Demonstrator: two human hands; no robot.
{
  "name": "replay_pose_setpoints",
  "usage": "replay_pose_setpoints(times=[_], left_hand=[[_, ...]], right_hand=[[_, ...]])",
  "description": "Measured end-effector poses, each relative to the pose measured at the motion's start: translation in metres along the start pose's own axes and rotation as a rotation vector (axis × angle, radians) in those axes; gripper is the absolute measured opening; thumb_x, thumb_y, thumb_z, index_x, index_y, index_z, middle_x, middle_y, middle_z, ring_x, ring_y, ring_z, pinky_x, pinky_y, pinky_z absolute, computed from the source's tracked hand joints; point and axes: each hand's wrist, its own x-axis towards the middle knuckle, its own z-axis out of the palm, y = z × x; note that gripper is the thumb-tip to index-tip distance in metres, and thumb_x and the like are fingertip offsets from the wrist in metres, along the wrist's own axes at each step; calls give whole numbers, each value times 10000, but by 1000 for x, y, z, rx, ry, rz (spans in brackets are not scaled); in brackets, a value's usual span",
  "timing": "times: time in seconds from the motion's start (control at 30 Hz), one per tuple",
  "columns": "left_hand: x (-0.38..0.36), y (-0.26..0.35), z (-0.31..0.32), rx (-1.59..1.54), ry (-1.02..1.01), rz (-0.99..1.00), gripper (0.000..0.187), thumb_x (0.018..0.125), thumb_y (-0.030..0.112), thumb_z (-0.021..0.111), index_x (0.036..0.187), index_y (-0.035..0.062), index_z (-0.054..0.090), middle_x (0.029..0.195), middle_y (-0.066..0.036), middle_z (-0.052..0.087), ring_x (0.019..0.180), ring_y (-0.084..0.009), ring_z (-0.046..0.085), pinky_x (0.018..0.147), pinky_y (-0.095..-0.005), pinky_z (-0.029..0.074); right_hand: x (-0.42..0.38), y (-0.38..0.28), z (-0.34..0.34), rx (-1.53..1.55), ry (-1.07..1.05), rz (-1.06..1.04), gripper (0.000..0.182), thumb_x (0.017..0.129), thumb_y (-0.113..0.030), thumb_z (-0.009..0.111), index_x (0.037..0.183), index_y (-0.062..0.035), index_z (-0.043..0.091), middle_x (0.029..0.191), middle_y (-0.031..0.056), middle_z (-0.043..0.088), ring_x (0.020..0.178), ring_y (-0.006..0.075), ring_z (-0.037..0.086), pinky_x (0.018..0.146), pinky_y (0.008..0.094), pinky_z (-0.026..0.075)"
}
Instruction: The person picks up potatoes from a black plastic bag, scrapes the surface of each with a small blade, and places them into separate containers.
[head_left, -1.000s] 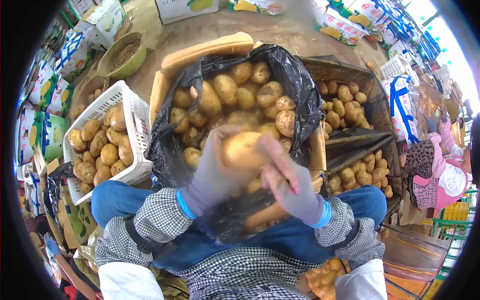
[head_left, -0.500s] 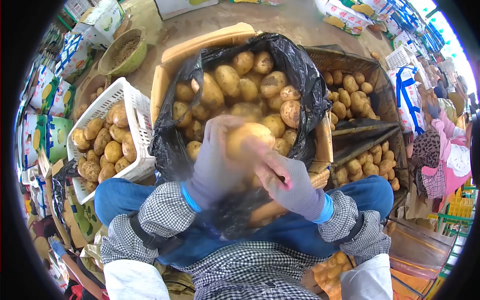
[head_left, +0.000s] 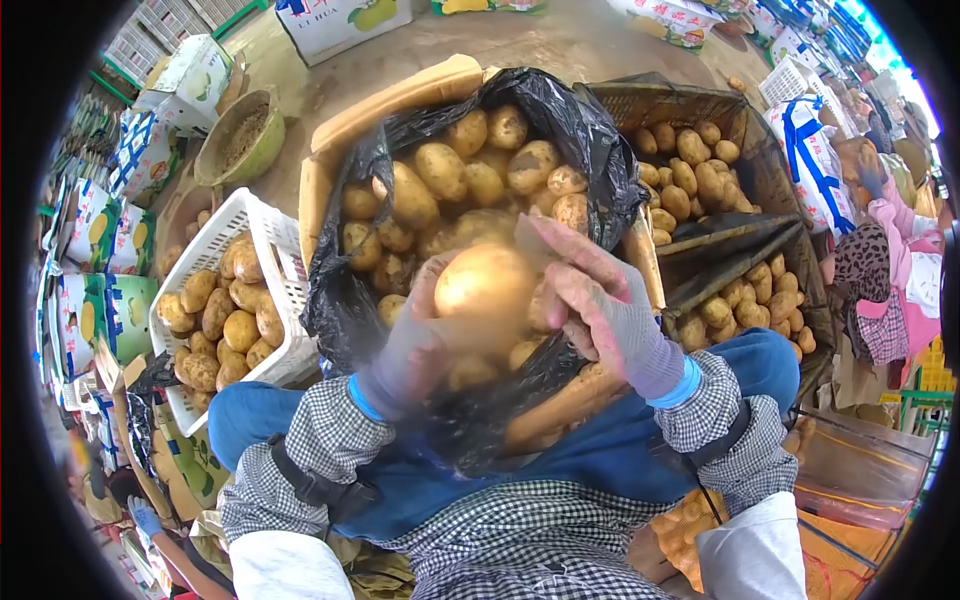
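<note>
A large yellow potato (head_left: 487,287) is in my left hand (head_left: 412,335), which wears a grey glove and grips it from the left side. My right hand (head_left: 605,300), gloved the same way, is just to the right of the potato with its fingers stretched out. Whether its fingertips touch the potato is hard to tell through the blur. Below both hands stands a cardboard box (head_left: 328,137) lined with a black plastic bag (head_left: 596,135). Many potatoes, several with brown soil on them, fill the bag.
To the left is a white plastic crate (head_left: 288,255) of potatoes, with a green basin (head_left: 262,150) behind it. A dark lined crate (head_left: 765,150) on the right holds more potatoes. Printed cartons (head_left: 345,28) stand around, and a person in pink (head_left: 885,265) is at far right.
My right hand has lifted away from the potato and moved right, its fingers straightening. My left hand still grips the potato. The whole view has shifted slightly.
</note>
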Motion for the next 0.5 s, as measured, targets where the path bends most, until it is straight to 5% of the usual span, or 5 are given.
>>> replay_pose_setpoints(times=[0.1, 0.27, 0.4, 0.43, 0.5], left_hand=[[0, -13, -15, -55, -76, 5, 784, 820, 155, 645, 1495, 73, 255, 1392, -135, 475, 1264, -306, 513, 1042, -493, 448], [1, -10, -14, -154, -105, -104, 770, 891, 435, 637, 1490, 83, 305, 1381, -149, 494, 1204, -307, 551, 1025, -434, 455], [6, 0, -9, -518, -153, -286, 604, 922, 550, 540, 1359, 136, 503, 1133, -180, 649, 946, -309, 667, 728, -388, 578], [6, 3, -4, -563, -100, -330, 700, 911, 691, 418, 1328, 138, 518, 1026, -177, 664, 756, -296, 667, 565, -370, 553], [16, -3, -19, -572, -464, -334, 680, 927, 687, 394, 1324, 149, 514, 1043, -136, 642, 787, -228, 643, 560, -312, 513]], right_hand=[[-3, -2, 3, -2, -16, -22, 472, 957, -24, 512, 1421, -108, 498, 1195, 58, 636, 695, 45, 554, 560, 171, 448], [-3, 15, -1, 34, -30, -173, 482, 988, -130, 518, 1460, -97, 430, 1100, 73, 645, 592, 29, 495, 492, 163, 414], [6, 5, -15, 9, 203, 14, 468, 993, -135, 520, 1453, -105, 441, 1151, 72, 627, 643, 30, 527, 492, 165, 444], [7, 8, -16, -54, 87, 16, 524, 967, -148, 583, 1458, -71, 416, 1186, 64, 604, 710, 36, 545, 578, 179, 475], [8, 11, 1, 174, -130, -11, 576, 939, -183, 638, 1448, -45, 407, 1208, 56, 592, 822, 43, 562, 666, 185, 484]])
